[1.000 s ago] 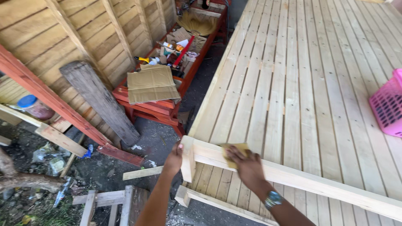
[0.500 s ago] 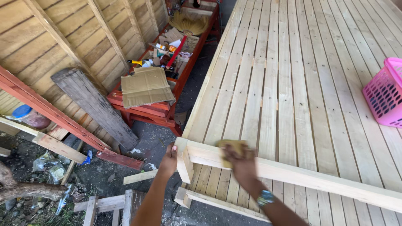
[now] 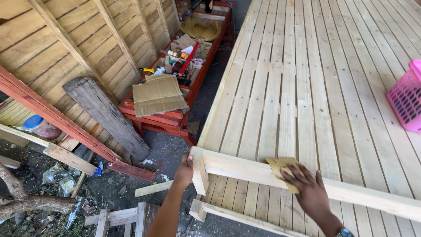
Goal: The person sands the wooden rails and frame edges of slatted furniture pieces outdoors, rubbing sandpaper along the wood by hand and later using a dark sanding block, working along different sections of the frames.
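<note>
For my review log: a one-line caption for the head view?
Right hand presses yellow sandpaper sheet on pale wooden rail; left hand grips its end.

A large platform of pale, unfinished wooden slats is seen filling most of the right side, its boards running lengthwise away from the viewer with narrow gaps between them. A pale wooden rail is laid across the near end, and its left end is joined to a short upright block at the corner. A piece of yellow-brown sandpaper is pressed flat on the rail's top. A pink plastic basket is set directly on the slats near the right edge. A second thin batten is seen lower down, below the rail.
</note>
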